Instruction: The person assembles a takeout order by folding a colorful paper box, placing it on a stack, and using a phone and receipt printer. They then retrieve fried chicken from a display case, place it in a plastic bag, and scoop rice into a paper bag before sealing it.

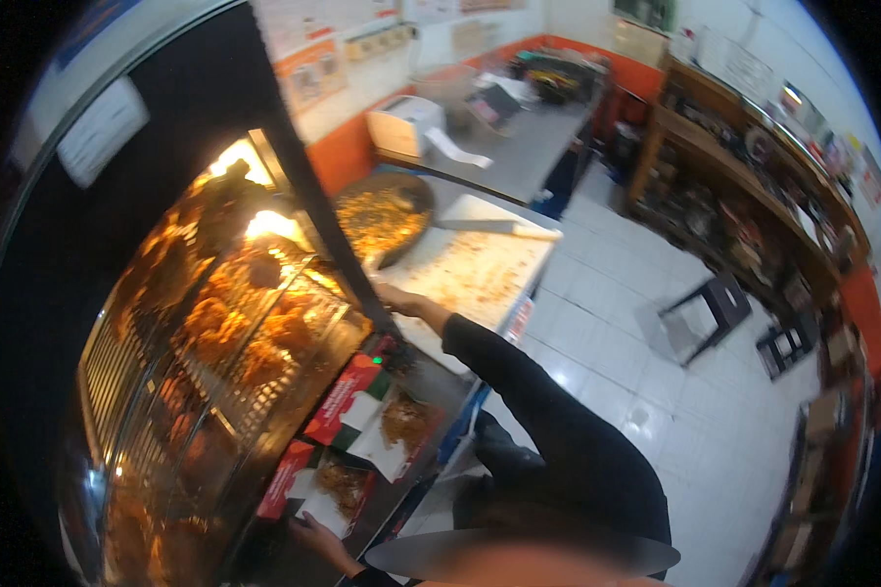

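Observation:
My left hand (321,544) is at the near corner of an open paper food box (308,501), its fingers around the box's edge. Inside lies a portion of brown food (345,483). Just beyond sits a second open box (367,430) with similar brown food (408,423). My right arm, in a black sleeve, stretches forward across the counter. At its end my right hand (406,299) is beside the warming cabinet's post and the near-left edge of the white cutting board (480,256). Blur hides whether those fingers hold anything.
A lit glass warming cabinet (347,333) with fried pieces (215,328) on wire racks fills the left. Ahead are a round pan of chopped food (387,223), a knife (475,225) and a receipt printer (404,125). A dark stool (710,311) and wooden shelves (744,181) stand right.

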`<state>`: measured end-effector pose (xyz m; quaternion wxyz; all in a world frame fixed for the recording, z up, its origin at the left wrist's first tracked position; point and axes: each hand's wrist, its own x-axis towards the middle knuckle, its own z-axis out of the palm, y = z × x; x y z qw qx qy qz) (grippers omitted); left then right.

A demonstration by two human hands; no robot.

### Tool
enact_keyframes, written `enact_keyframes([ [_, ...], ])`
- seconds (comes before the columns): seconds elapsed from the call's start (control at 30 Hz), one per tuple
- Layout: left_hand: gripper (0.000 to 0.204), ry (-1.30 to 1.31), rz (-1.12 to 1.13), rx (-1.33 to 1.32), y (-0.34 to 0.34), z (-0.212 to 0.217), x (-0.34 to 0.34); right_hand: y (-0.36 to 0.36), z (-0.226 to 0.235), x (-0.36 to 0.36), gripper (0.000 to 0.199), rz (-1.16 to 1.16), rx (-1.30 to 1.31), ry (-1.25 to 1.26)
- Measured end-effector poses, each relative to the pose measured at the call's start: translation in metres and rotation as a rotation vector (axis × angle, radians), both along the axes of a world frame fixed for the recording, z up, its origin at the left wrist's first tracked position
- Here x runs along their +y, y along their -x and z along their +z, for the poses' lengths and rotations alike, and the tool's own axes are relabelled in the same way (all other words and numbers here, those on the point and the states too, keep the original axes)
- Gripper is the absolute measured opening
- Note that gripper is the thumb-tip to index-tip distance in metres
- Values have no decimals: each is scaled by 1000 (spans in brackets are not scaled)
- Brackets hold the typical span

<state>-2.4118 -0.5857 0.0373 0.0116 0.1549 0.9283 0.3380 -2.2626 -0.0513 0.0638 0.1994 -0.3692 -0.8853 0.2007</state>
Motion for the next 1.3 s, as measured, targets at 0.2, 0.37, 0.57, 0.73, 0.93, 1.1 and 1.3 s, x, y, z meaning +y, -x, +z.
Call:
enact_keyframes([
  [0.2, 39, -373, 122, -5, -78, 27, -28, 3, 8, -11, 43, -16, -58, -152],
  [0.37, 35, -668, 214, -234, -182, 20, -90, -11, 26, -31, 39, -1, -46, -279],
  [0.57, 25, -943, 714, -72, -281, -35, -216, 34, 46, -72, 34, -8, 3, -441],
  [0.73, 22, -1016, 1052, 58, -267, -39, -272, 80, 69, -143, 30, 96, 149, -495],
  [0.93, 29, -1147, 573, -94, -157, -11, -307, 166, 95, -262, 26, 308, 426, -527],
  [1.1, 22, -873, 482, -159, -65, 25, -383, 257, 97, -411, 22, 502, 720, -551],
  [1.3, 22, -847, 723, -148, 29, 68, -535, 376, 110, -682, 18, 1122, 1017, -391],
])
